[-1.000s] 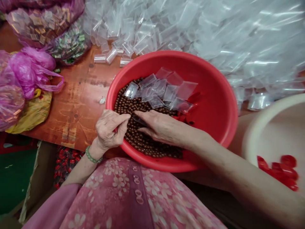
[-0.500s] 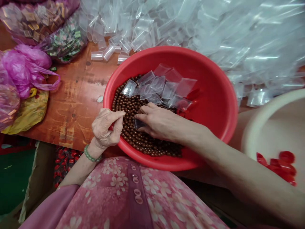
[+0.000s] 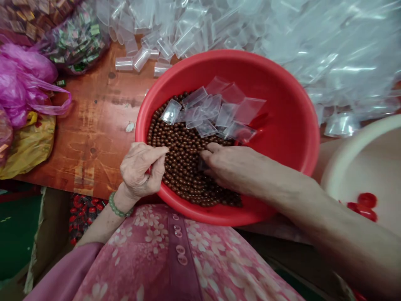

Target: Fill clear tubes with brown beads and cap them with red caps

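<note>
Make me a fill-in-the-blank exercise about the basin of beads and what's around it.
1. The right hand reaches into the large basin, whose color is ____.
2. The small round beads heaped inside are ____ in color.
3. The green bracelet is worn on the ____ wrist.
4. As the camera sees it, the cream tub is on the basin's ____ side.

Missing words: red; brown; left; right.

Pink sleeve (image 3: pixel 67 269); pale green bead bracelet (image 3: pixel 118 207); pink garment (image 3: pixel 206 267) with white flowers, plum central strip (image 3: pixel 181 244).
</note>
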Available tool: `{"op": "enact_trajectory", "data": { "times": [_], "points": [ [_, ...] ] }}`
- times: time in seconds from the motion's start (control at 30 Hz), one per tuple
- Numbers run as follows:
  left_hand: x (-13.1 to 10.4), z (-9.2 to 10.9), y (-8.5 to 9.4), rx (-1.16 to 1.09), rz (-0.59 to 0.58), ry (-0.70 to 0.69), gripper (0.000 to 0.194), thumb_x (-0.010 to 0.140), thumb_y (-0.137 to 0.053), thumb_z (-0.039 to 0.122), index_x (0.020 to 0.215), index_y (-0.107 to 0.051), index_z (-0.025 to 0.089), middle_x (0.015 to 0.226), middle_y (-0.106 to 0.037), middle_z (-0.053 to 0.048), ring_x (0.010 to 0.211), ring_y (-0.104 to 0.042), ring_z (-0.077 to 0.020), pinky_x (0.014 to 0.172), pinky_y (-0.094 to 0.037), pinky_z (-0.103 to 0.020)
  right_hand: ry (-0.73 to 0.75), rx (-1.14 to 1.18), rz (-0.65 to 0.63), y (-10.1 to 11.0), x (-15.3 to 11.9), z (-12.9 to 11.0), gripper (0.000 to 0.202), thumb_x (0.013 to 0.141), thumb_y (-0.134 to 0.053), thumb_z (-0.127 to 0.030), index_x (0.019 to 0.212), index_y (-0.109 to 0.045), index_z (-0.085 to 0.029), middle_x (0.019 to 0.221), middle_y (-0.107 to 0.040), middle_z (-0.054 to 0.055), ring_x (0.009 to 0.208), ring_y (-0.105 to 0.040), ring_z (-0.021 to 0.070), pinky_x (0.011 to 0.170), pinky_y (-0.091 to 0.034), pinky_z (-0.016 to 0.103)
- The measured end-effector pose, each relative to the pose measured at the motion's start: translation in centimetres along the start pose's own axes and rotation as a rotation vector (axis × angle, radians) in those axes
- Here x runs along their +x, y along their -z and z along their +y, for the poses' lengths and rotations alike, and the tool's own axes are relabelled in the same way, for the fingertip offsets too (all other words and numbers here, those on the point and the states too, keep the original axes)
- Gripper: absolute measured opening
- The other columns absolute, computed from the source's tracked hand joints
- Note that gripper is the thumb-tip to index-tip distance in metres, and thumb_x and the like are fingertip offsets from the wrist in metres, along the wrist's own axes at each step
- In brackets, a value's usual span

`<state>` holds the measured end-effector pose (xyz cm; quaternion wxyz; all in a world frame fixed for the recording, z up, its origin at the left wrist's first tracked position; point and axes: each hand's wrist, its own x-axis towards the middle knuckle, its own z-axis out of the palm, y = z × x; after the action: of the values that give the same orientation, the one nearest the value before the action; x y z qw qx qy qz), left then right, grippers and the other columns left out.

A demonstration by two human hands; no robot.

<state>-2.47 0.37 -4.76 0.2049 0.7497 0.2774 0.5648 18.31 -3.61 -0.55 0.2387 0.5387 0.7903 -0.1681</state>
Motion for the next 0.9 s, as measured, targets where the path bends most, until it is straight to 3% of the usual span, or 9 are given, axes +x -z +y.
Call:
{"op": "enact_trajectory", "data": {
  "times": [0.1,0.23,0.37,0.5,0.67,0.77,0.9],
  "points": [
    [0.0,0.0,0.0,0.001,0.0,0.003,0.018,0.083,-0.059,0.007,0.096,-0.066,0.016,0.067,-0.067,0.001,0.06,-0.062,-0.0112,0.065,-0.051,-0.028,0.049,-0.01,-0.037,0.1,1.0,-0.8,0.023,0.082,-0.043,0.0,0.09,-0.063,-0.009,0.086,-0.062,0.014,0.07,-0.064,0.0221,0.055,-0.038,0.032],
    [0.0,0.0,0.1,0.016,-0.025,0.015,0.018,0.085,-0.058,0.008,0.098,-0.066,0.017,0.068,-0.068,0.001,0.061,-0.063,-0.0111,0.067,-0.052,-0.029,0.149,0.073,0.0,0.2,3.1,-2.0,0.024,0.079,-0.05,-0.002,0.098,-0.062,-0.009,0.094,-0.063,0.015,0.074,-0.064,0.0218,0.062,-0.043,0.031],
    [-0.1,0.0,0.0,0.007,-0.018,0.026,0.02,0.085,-0.059,0.007,0.1,-0.067,0.017,0.069,-0.069,0.0,0.062,-0.064,-0.0117,0.068,-0.052,-0.03,0.202,0.319,0.124,-0.3,4.3,-1.6,0.02,0.078,-0.057,-0.008,0.097,-0.06,-0.011,0.095,-0.064,0.012,0.081,-0.063,0.0209,0.071,-0.047,0.03],
    [0.0,0.3,0.5,-0.002,-0.056,0.073,0.024,0.087,-0.057,0.007,0.106,-0.067,0.017,0.075,-0.071,-0.001,0.069,-0.066,-0.0126,0.073,-0.053,-0.03,0.287,0.708,0.311,-0.7,4.3,-0.4,0.025,0.083,-0.064,-0.024,0.106,-0.06,-0.015,0.099,-0.068,0.007,0.091,-0.063,0.0215,0.083,-0.05,0.034],
    [1.6,1.7,2.5,-0.186,-0.232,0.35,0.033,0.094,-0.052,0.018,0.126,-0.058,0.02,0.113,-0.071,-0.009,0.105,-0.068,-0.0178,0.097,-0.054,-0.035,0.367,1.012,0.403,0.3,2.9,0.3,0.041,0.085,-0.066,-0.037,0.122,-0.06,-0.02,0.119,-0.067,0.007,0.11,-0.062,0.0214,0.099,-0.047,0.038],
    [2.9,2.2,3.5,-0.232,-0.433,0.441,0.052,0.089,-0.06,0.022,0.139,-0.047,0.018,0.139,-0.057,-0.015,0.127,-0.057,-0.0248,0.11,-0.045,-0.043,0.372,1.001,0.451,1.3,1.7,0.6,0.042,0.086,-0.065,-0.038,0.123,-0.06,-0.018,0.119,-0.067,0.009,0.111,-0.06,0.0224,0.1,-0.045,0.04],
    [3.8,2.2,3.1,-0.252,-0.671,0.48,0.064,0.087,-0.064,0.028,0.146,-0.039,0.018,0.15,-0.046,-0.018,0.137,-0.047,-0.0297,0.114,-0.039,-0.051,0.438,0.962,0.496,2.6,0.4,1.1,0.036,0.089,-0.063,-0.036,0.12,-0.062,-0.017,0.115,-0.065,0.011,0.109,-0.058,0.0223,0.099,-0.045,0.04]
  ]
}}
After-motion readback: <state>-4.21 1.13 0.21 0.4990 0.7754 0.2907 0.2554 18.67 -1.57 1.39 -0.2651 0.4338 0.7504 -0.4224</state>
